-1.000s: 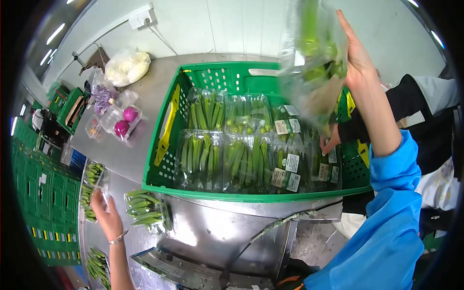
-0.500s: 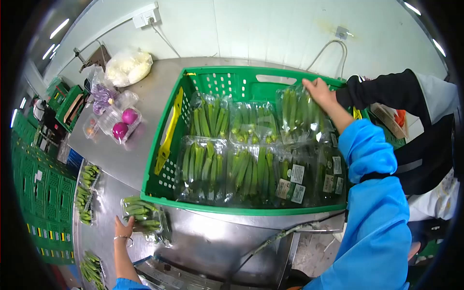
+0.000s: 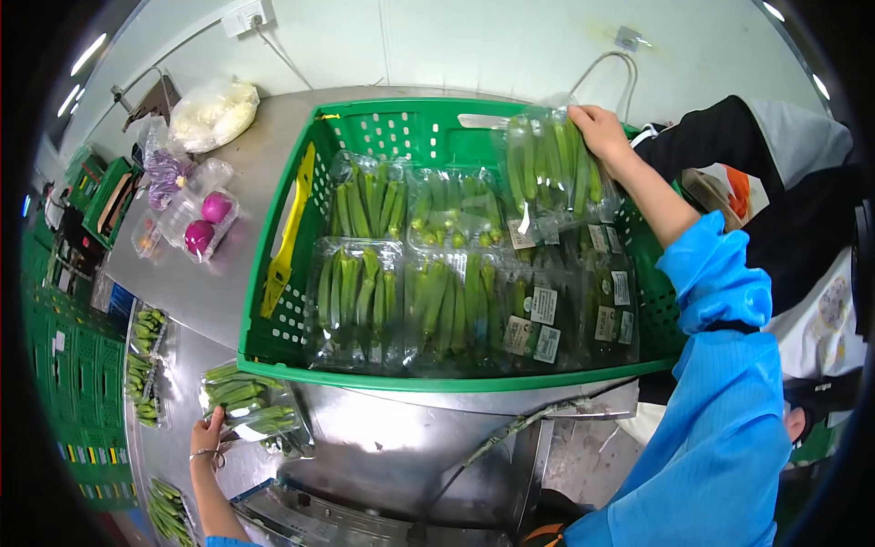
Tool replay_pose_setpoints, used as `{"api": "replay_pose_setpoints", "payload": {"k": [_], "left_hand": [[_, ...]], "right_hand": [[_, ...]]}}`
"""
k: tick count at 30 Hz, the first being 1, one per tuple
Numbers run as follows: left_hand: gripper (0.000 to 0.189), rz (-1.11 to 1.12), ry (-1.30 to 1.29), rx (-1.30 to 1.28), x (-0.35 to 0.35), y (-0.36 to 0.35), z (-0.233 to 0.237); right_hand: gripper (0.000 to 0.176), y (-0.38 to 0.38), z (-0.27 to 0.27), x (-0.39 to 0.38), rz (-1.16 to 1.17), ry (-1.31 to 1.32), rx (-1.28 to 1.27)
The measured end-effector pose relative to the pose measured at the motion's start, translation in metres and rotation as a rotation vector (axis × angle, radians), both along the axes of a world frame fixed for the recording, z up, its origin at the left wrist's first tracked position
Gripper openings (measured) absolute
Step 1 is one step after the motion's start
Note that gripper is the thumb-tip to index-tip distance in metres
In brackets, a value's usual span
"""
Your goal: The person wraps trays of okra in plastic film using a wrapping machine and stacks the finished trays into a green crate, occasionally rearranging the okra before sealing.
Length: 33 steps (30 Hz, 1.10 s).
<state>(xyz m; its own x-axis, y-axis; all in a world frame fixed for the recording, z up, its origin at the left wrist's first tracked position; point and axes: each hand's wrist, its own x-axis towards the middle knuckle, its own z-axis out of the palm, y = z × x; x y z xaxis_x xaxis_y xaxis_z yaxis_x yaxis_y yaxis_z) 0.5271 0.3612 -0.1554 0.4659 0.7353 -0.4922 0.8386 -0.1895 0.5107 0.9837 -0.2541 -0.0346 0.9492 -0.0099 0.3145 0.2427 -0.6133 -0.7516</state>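
My right hand (image 3: 602, 137) grips the top right edge of a clear plastic pack of okra (image 3: 551, 169). This pack is tilted up over the back right of the green crate (image 3: 437, 379), above other packs. Inside the crate lie more okra packs (image 3: 360, 301) in rows, several showing labels on dark undersides. To the lower left, my left hand (image 3: 209, 435) holds the near left edge of another okra pack (image 3: 244, 401), at the table's surface beside the crate; its fingers are partly hidden by the pack.
More okra packs (image 3: 146, 369) lie along the left edge of the steel table (image 3: 210, 310). Packed purple onions (image 3: 208, 223) and a bag of pale vegetables (image 3: 214, 117) sit at the back left. A person in dark clothing (image 3: 793, 228) is close on the right. Green crates (image 3: 73, 365) are stacked far left.
My right hand has lifted the okra pack higher, uncovering labelled packs beneath it. My left hand stays at its pack. The whole view has shifted slightly.
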Motion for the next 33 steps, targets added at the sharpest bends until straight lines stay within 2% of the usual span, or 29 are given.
{"api": "replay_pose_setpoints", "payload": {"k": [1, 2, 4, 5, 6, 7, 8, 9, 10, 11, 12, 14, 15, 17, 18, 19, 20, 21, 22, 23, 24, 25, 26, 27, 28, 29, 31, 32, 33], "left_hand": [[0.049, 0.040, -0.097, -0.087, -0.001, -0.006, 0.003], [0.049, 0.035, -0.101, -0.085, -0.001, -0.009, 0.010], [0.052, 0.136, -0.263, -0.097, 0.000, -0.024, 0.035], [0.049, 0.150, -0.252, -0.087, 0.003, -0.032, 0.056], [0.049, 0.088, -0.293, -0.060, -0.008, -0.017, 0.062], [0.045, 0.133, -0.348, -0.051, -0.018, -0.008, 0.075], [0.041, 0.176, -0.402, -0.039, -0.028, -0.005, 0.091], [0.043, 0.273, -0.536, -0.025, -0.027, -0.027, 0.114], [0.046, 0.365, -0.673, -0.009, -0.023, -0.050, 0.136], [0.052, 0.358, -0.746, -0.139, -0.034, -0.046, 0.149], [0.050, 0.386, -0.683, -0.193, -0.049, -0.039, 0.166], [0.046, 0.302, -0.806, -0.191, -0.055, -0.074, 0.195], [0.046, 0.300, -0.800, -0.189, -0.048, -0.097, 0.203], [0.041, 0.299, -0.950, -0.056, -0.020, -0.160, 0.217], [0.040, 0.150, -0.912, 0.033, -0.002, -0.195, 0.218], [0.039, 0.010, -0.883, 0.127, 0.017, -0.230, 0.218], [0.045, -0.039, -0.936, 0.049, 0.038, -0.268, 0.219], [0.053, -0.087, -0.985, -0.033, 0.059, -0.306, 0.220], [0.059, -0.283, -1.090, -0.138, 0.071, -0.335, 0.229], [0.061, -0.557, -0.996, -0.127, 0.066, -0.321, 0.228], [0.063, -0.824, -0.882, -0.123, 0.060, -0.298, 0.225], [0.067, -0.722, -0.857, 0.030, 0.059, -0.276, 0.217], [0.071, -0.620, -0.825, 0.181, 0.060, -0.250, 0.203], [0.074, -0.526, -0.669, 0.355, 0.058, -0.217, 0.181], [0.078, -0.426, -0.513, 0.523, 0.053, -0.177, 0.149], [0.088, -0.408, -0.251, 0.596, 0.037, -0.120, 0.101], [0.096, -0.315, 0.118, 0.417, 0.021, -0.076, 0.041], [0.103, -0.276, 0.266, 0.295, 0.026, -0.086, 0.040], [0.104, -0.224, 0.284, 0.211, 0.022, -0.073, 0.015]], "right_hand": [[0.038, 0.005, 0.010, -0.006, -0.013, 0.092, 0.037], [0.038, 0.002, 0.007, -0.006, -0.018, 0.088, 0.039], [0.037, -0.001, -0.002, -0.004, -0.028, 0.136, 0.036], [0.037, -0.001, -0.008, -0.012, -0.050, 0.156, 0.114], [0.037, -0.005, -0.021, -0.013, -0.078, 0.158, 0.134], [0.037, -0.013, -0.043, -0.009, -0.106, 0.162, 0.155], [0.040, -0.020, -0.064, -0.003, -0.179, 0.297, 0.078], [0.045, -0.030, -0.102, 0.014, -0.238, 0.341, -0.050], [0.049, -0.021, -0.120, 0.004, -0.304, 0.360, 0.041], [0.051, -0.019, -0.129, 0.008, -0.233, 0.418, -0.207], [0.054, -0.018, -0.135, 0.009, -0.157, 0.473, -0.459], [0.061, 0.032, -0.062, -0.053, -0.157, 0.193, -0.629], [0.064, 0.052, -0.039, -0.064, -0.019, 0.163, -0.587], [0.066, 0.096, 0.038, -0.139, 0.624, 0.536, 0.364], [0.066, 0.117, 0.062, -0.184, 0.631, 0.545, 0.366], [0.061, 0.134, 0.079, -0.224, 0.773, 0.778, 0.691], [0.057, 0.144, 0.086, -0.244, 0.903, 1.012, 1.022], [0.051, 0.149, 0.087, -0.243, 0.902, 0.978, 1.180], [0.046, 0.153, 0.087, -0.235, 0.895, 0.935, 1.337], [0.028, 0.141, 0.089, -0.214, 0.922, 0.945, 1.383], [0.027, 0.118, 0.088, -0.196, 0.854, 0.830, 1.218], [0.026, 0.095, 0.087, -0.178, 0.775, 0.730, 1.045], [0.030, 0.066, 0.091, -0.169, 0.784, 0.788, 1.004], [0.035, 0.038, 0.078, -0.154, 0.835, 0.618, 0.905], [0.037, 0.015, 0.069, -0.152, 0.661, 0.661, 0.930], [0.038, -0.005, 0.060, -0.152, 0.554, 0.742, 0.813], [0.040, -0.042, 0.005, -0.144, 0.462, 0.896, 0.659], [0.041, -0.050, -0.021, -0.147, 0.309, 0.956, 0.651], [0.043, -0.047, -0.034, -0.157, 0.291, 1.017, 0.653]]}}
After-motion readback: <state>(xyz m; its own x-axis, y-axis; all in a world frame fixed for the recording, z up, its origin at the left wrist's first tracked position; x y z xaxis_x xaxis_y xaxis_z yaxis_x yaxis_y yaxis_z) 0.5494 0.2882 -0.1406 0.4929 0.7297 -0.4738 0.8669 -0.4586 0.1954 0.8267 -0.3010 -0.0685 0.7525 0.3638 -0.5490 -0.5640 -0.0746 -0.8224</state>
